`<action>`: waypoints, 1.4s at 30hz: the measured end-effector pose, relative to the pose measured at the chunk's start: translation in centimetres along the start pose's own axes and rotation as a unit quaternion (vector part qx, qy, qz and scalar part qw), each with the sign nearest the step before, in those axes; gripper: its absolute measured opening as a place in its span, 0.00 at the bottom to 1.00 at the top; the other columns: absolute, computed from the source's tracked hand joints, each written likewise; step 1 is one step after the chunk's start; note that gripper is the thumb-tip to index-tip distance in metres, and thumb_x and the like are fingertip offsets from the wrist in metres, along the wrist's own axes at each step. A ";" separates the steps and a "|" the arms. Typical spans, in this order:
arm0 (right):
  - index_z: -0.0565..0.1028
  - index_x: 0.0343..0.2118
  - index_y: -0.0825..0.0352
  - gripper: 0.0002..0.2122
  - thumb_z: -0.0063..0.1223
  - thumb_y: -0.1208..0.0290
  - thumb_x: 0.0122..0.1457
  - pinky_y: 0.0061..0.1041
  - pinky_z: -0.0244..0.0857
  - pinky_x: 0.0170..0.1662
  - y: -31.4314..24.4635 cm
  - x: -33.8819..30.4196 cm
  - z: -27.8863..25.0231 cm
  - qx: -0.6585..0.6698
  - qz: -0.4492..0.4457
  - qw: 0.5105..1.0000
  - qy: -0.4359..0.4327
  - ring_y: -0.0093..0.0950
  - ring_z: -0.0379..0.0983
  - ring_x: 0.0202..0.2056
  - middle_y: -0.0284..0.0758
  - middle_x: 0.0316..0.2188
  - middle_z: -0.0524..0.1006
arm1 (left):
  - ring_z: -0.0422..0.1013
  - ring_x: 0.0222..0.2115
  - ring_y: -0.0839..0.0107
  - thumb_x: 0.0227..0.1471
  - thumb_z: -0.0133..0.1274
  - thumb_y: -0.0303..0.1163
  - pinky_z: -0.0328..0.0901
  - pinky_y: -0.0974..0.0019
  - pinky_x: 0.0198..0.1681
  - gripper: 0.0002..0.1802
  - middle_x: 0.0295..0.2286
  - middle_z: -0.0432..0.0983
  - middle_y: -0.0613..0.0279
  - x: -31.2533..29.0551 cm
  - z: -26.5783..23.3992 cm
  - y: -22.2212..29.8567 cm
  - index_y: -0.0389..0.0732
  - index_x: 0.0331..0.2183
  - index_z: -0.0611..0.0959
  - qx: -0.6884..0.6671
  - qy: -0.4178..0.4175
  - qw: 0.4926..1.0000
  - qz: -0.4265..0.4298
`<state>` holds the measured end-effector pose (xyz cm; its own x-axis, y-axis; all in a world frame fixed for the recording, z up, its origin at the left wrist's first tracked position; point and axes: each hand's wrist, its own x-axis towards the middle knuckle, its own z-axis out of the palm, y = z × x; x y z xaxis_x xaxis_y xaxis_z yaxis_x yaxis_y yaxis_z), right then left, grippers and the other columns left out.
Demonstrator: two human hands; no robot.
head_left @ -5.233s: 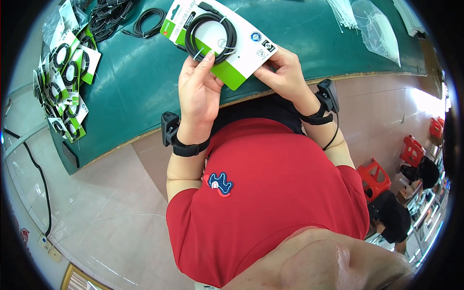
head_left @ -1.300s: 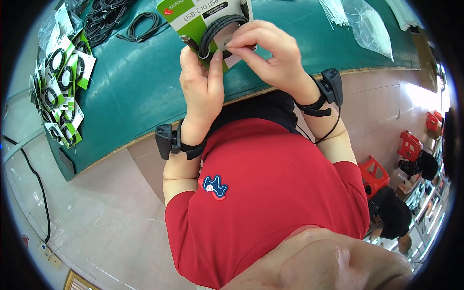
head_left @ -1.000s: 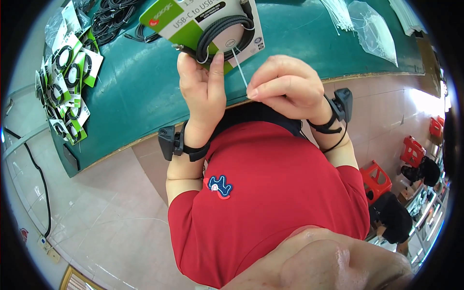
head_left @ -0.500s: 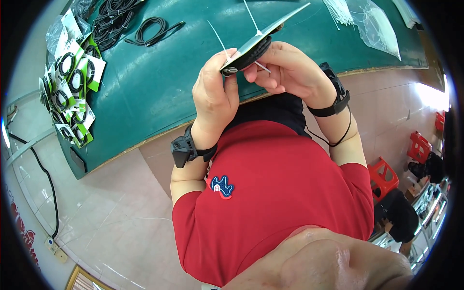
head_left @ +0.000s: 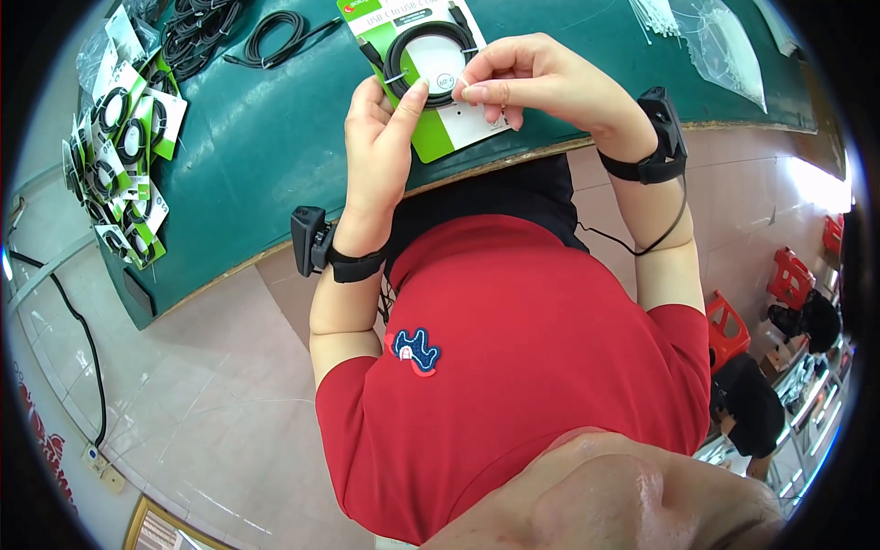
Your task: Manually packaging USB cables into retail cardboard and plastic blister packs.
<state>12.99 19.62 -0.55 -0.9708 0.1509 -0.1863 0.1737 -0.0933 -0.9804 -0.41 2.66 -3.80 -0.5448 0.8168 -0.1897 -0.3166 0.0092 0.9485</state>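
A green-and-white packaging card faces up at the table's front edge, a coiled black cable lying on it. White cable ties hold the coil at its left and right sides. My left hand grips the card's left side, thumb over the front by the coil and fingers partly hidden beside the card. Over the right part of the coil, my right hand is closed in a pinch, thumb against forefinger, on the thin white end of a cable tie. Its other fingers curl beneath.
Carded cables are heaped at the green table's left end. Behind them lie loose black cables and a single coil. White cable ties and a clear bag of them lie at the far right. Red stools stand beyond.
The card has turned from edge-on to face up and come down toward the table. My right hand has moved from behind it to the front, pinching at the coil. My left hand keeps its grip.
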 end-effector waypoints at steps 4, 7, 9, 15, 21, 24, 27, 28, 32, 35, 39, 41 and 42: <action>0.77 0.39 0.71 0.10 0.56 0.70 0.59 0.13 0.66 0.26 1.4 0.6 -0.1 0.027 0.010 0.999 0.022 0.15 0.73 0.27 0.30 0.27 0.77 | 0.73 0.37 0.74 0.54 0.55 0.24 0.68 0.74 0.39 0.17 0.37 0.76 0.55 0.0 0.5 -0.4 0.30 0.44 0.70 -0.043 0.005 0.998 -0.037; 0.77 0.40 0.71 0.10 0.56 0.70 0.59 0.13 0.67 0.27 2.4 1.1 -0.3 -0.007 0.008 0.999 0.034 0.15 0.73 0.27 0.30 0.27 0.77 | 0.73 0.38 0.74 0.54 0.54 0.23 0.68 0.73 0.42 0.17 0.38 0.76 0.54 -0.2 0.6 -0.9 0.29 0.44 0.69 -0.031 -0.005 0.999 -0.029; 0.77 0.40 0.71 0.10 0.56 0.69 0.59 0.13 0.67 0.27 2.5 1.1 -0.4 -0.015 0.005 0.999 0.037 0.15 0.73 0.27 0.30 0.27 0.77 | 0.73 0.39 0.73 0.53 0.54 0.22 0.68 0.73 0.43 0.18 0.39 0.76 0.53 -0.2 0.7 -1.1 0.29 0.45 0.69 -0.025 -0.011 0.999 -0.026; 0.76 0.40 0.71 0.11 0.55 0.69 0.60 0.12 0.67 0.28 2.7 1.0 0.0 -0.025 -0.011 0.998 0.057 0.14 0.73 0.26 0.30 0.27 0.77 | 0.73 0.40 0.74 0.53 0.53 0.21 0.68 0.73 0.43 0.18 0.39 0.76 0.53 -0.2 0.7 -1.3 0.29 0.46 0.68 -0.038 0.001 0.999 -0.026; 0.76 0.39 0.71 0.10 0.55 0.69 0.59 0.12 0.67 0.28 2.8 0.6 0.3 -0.016 -0.016 0.997 0.070 0.14 0.73 0.26 0.30 0.28 0.77 | 0.73 0.39 0.74 0.54 0.53 0.21 0.68 0.73 0.43 0.18 0.39 0.76 0.54 -0.3 1.0 -1.3 0.29 0.45 0.68 -0.023 0.006 0.999 -0.026; 0.76 0.39 0.71 0.10 0.55 0.70 0.59 0.12 0.67 0.29 3.0 0.6 0.4 -0.003 -0.015 0.997 0.079 0.14 0.73 0.27 0.30 0.28 0.77 | 0.73 0.39 0.74 0.54 0.53 0.22 0.68 0.73 0.42 0.18 0.39 0.76 0.54 -0.2 1.0 -1.5 0.28 0.45 0.68 -0.017 0.009 0.999 -0.026; 0.76 0.39 0.71 0.09 0.55 0.72 0.59 0.12 0.67 0.31 3.3 0.7 0.5 -0.013 -0.045 0.996 0.079 0.15 0.73 0.28 0.30 0.29 0.77 | 0.73 0.39 0.74 0.55 0.53 0.22 0.68 0.73 0.42 0.18 0.38 0.76 0.53 -0.1 0.9 -1.2 0.28 0.46 0.68 -0.019 0.012 0.999 -0.038; 0.76 0.39 0.71 0.09 0.55 0.72 0.59 0.12 0.67 0.31 3.4 0.7 0.5 -0.013 -0.044 0.996 0.079 0.15 0.73 0.28 0.30 0.29 0.77 | 0.73 0.38 0.74 0.55 0.53 0.23 0.68 0.74 0.42 0.18 0.38 0.76 0.53 -0.1 0.9 -1.1 0.28 0.46 0.67 -0.021 0.014 0.999 -0.044; 0.75 0.38 0.72 0.08 0.55 0.74 0.59 0.13 0.68 0.32 3.5 0.6 0.5 -0.012 -0.058 0.996 0.071 0.15 0.74 0.29 0.30 0.29 0.77 | 0.73 0.38 0.74 0.55 0.53 0.23 0.68 0.74 0.41 0.19 0.38 0.76 0.53 -0.2 1.0 -1.5 0.28 0.46 0.67 -0.014 0.017 0.999 -0.028; 0.75 0.38 0.72 0.07 0.55 0.74 0.59 0.13 0.68 0.32 3.8 0.6 1.0 -0.018 -0.072 0.993 0.089 0.15 0.73 0.29 0.30 0.30 0.77 | 0.73 0.38 0.74 0.55 0.53 0.23 0.68 0.73 0.41 0.19 0.38 0.76 0.53 -0.2 0.8 -1.5 0.28 0.46 0.67 -0.011 0.016 0.999 -0.030; 0.75 0.38 0.72 0.07 0.54 0.75 0.59 0.13 0.68 0.33 4.0 0.5 1.6 -0.046 -0.078 0.987 0.132 0.14 0.73 0.30 0.29 0.30 0.77 | 0.73 0.39 0.73 0.54 0.54 0.22 0.68 0.73 0.42 0.19 0.39 0.76 0.53 -0.2 1.0 -1.6 0.28 0.46 0.67 -0.019 0.020 0.999 -0.030; 0.75 0.37 0.72 0.07 0.54 0.75 0.59 0.13 0.68 0.33 4.5 0.5 1.8 -0.048 -0.089 0.985 0.141 0.14 0.73 0.30 0.29 0.31 0.77 | 0.73 0.39 0.73 0.54 0.54 0.22 0.68 0.73 0.42 0.20 0.39 0.75 0.53 -0.3 1.0 -1.5 0.28 0.46 0.66 -0.025 0.022 0.999 -0.029; 0.75 0.37 0.71 0.07 0.54 0.75 0.59 0.14 0.69 0.33 4.7 0.5 1.9 -0.050 -0.100 0.982 0.150 0.14 0.73 0.31 0.29 0.31 0.77 | 0.73 0.40 0.72 0.53 0.54 0.21 0.68 0.72 0.43 0.21 0.39 0.75 0.53 -0.3 1.1 -1.3 0.28 0.47 0.66 -0.032 0.017 0.999 -0.038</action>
<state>13.03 17.35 -5.15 -0.8975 0.4408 0.0155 0.0133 0.0621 -0.9980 0.97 3.01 -4.67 -0.5441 0.7946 -0.2696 -0.4067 0.0313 0.9130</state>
